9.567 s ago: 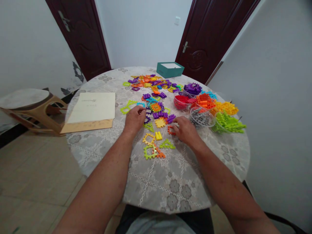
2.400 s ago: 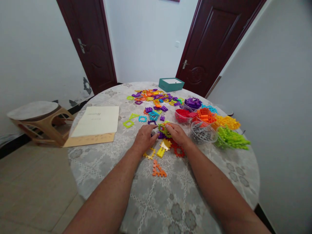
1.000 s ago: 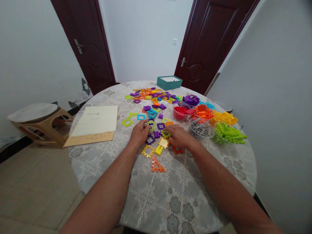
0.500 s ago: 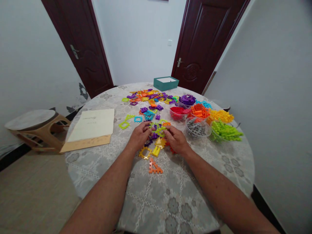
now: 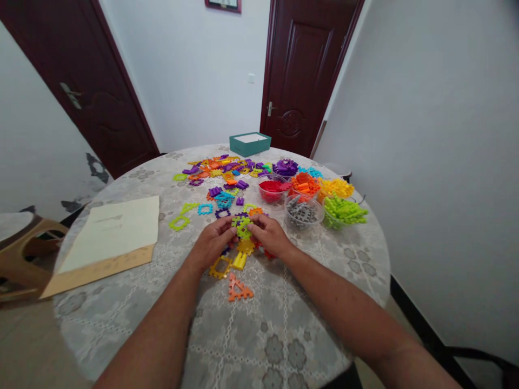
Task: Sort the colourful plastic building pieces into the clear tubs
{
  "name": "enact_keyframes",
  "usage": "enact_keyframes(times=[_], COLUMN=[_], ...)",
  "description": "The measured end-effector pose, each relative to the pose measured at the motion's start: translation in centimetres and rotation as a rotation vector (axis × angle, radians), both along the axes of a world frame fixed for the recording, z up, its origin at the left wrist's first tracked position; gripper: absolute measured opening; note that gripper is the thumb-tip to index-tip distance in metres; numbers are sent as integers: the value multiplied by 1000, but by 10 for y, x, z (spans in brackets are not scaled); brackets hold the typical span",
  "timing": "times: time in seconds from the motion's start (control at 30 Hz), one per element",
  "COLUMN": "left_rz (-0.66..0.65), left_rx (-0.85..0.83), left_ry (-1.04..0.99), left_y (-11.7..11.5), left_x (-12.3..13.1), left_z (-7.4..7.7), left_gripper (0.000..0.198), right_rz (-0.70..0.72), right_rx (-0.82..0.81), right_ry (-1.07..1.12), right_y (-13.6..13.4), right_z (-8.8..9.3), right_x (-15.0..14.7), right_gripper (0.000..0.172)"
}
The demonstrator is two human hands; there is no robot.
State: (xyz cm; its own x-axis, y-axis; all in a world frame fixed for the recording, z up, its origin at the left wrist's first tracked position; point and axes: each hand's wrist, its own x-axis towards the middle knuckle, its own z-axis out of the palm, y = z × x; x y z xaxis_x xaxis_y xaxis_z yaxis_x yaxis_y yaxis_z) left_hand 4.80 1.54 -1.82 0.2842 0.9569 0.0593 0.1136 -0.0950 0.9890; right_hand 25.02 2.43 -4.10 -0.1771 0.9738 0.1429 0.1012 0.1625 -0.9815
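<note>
Pinching a lime-green toothed piece (image 5: 244, 229) from both sides, left hand (image 5: 211, 244) and right hand (image 5: 270, 235) grip it mid-table; a slip could scatter the yellow pieces (image 5: 242, 254) at its 6 o'clock or nudge the clear bowl (image 5: 304, 210) at 2 o'clock.

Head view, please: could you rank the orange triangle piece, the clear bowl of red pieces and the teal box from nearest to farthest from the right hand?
From the right hand:
1. Orange triangle piece, just nearer the person.
2. Clear bowl of red pieces, straight beyond the hand.
3. Teal box, at the table's far edge.
</note>
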Motion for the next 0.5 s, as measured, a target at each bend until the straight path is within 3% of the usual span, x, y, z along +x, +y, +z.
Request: enact_keyframes(times=[0.13,0.23,0.33,0.5], left_rz=[-22,-45,-19,-14], left_rx=[3,37,54,50], left_ry=[26,64,124,164], left_y=[1,-1,-3,-1], left_x=[1,2,2,1], left_z=[1,5,8,7], left_gripper=[55,52,49,54], right_rz=[4,87,125,65], right_rx=[-65,-75,-42,70], right_ry=[75,118,80,-58], right_y=[1,0,-1,0], right_z=[4,7,7,2], right_x=[-2,-2,-1,0], right_gripper=[26,27,23,20])
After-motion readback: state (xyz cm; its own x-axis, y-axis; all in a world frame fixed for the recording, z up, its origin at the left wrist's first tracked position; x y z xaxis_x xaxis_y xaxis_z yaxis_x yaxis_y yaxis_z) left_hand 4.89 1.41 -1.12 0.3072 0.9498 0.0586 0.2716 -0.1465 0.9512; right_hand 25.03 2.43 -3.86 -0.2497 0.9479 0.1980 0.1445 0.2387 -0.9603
